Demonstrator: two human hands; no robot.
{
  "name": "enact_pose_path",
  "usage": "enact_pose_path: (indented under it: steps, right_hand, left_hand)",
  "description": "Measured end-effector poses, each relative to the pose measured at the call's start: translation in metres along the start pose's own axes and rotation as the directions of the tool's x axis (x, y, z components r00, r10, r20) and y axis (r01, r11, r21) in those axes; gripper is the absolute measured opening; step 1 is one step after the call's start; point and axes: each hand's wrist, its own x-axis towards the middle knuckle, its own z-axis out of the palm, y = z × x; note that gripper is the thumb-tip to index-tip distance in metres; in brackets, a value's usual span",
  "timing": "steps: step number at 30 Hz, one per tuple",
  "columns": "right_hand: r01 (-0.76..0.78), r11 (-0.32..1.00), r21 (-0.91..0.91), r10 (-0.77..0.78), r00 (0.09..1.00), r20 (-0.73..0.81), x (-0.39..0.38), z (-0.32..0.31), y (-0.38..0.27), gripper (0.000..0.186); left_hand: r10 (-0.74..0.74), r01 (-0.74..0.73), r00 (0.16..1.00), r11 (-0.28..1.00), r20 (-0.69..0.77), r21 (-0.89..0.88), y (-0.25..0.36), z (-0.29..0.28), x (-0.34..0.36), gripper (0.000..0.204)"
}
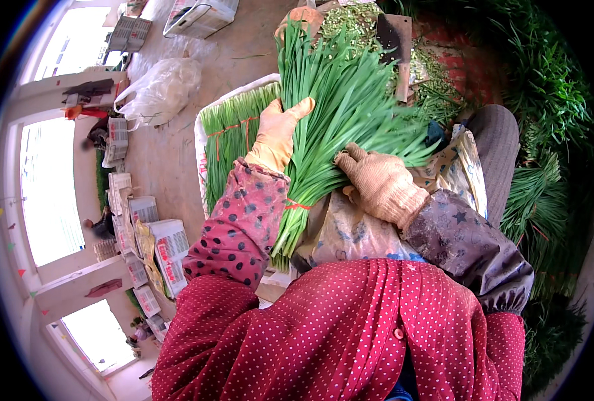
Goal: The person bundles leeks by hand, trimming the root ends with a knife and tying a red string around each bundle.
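A large bunch of green garlic chives (330, 87) slants across the middle, its stem end low near my lap and its leaf tips fanning away. A red band (297, 206) rings the stems. My left hand (277, 137), in a yellow-orange rubber glove, closes on the bunch with its thumb laid over the leaves; its other fingers are mostly hidden. Against the right side of the leaves rests my right hand (380, 180), in a beige knit glove. Its bent fingers touch the leaves and stand apart from the thumb. Leaves beyond it are blurred.
Beside my left hand, a white-rimmed crate (201, 157) holds banded chive bunches. A cleaver (395, 50) lies among trimmings at the far side. Loose greens (544, 87) heap along the right. A clear plastic bag (163, 90) and stacked crates (170, 254) are at left.
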Motion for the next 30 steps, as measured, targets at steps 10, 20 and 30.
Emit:
enact_pose_path:
  steps: [10, 20, 30]
  right_hand:
    - [0.199, 0.953, -0.230, -0.286, 0.845, -0.452, 0.017, -0.014, 0.018, 0.079]
    - [-0.156, 0.980, -0.127, 0.129, 0.971, -0.200, 0.019, -0.011, 0.013, 0.056]
    - [0.024, 0.853, 0.521, 0.273, 0.830, -0.486, 0.030, -0.065, 0.033, 0.032]
  left_hand:
    - [-0.072, 0.083, 0.939, 0.996, 0.337, -0.020, 0.019, 0.001, -0.012, 0.047]
    - [-0.029, -0.020, 0.971, 0.979, 0.238, 0.202, 0.024, 0.005, -0.009, 0.061]
    - [-0.013, 0.006, 0.977, 1.000, 0.212, 0.031, 0.014, 0.018, -0.011, 0.047]
